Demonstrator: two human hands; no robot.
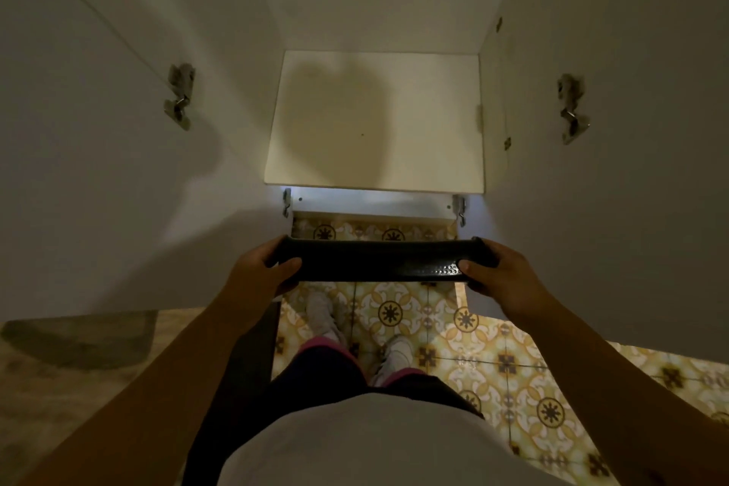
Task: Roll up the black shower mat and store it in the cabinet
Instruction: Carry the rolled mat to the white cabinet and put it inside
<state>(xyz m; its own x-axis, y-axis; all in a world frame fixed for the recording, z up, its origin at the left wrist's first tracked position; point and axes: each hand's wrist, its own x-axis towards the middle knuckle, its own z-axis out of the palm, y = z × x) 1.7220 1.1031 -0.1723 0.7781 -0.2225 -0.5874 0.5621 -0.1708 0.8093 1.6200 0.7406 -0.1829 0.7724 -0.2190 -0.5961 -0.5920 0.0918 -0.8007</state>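
Note:
The black shower mat is rolled into a tight horizontal tube, held level in front of me. My left hand grips its left end and my right hand grips its right end, where a dotted texture shows. The roll hangs just in front of the open white cabinet, whose bare shelf lies beyond and above it. Both cabinet doors stand open, the left door and the right door, each with a metal hinge showing.
Below me is a yellow patterned tile floor, with my legs and pale shoes standing close to the cabinet base. A stone-like counter surface lies at lower left. The light is dim.

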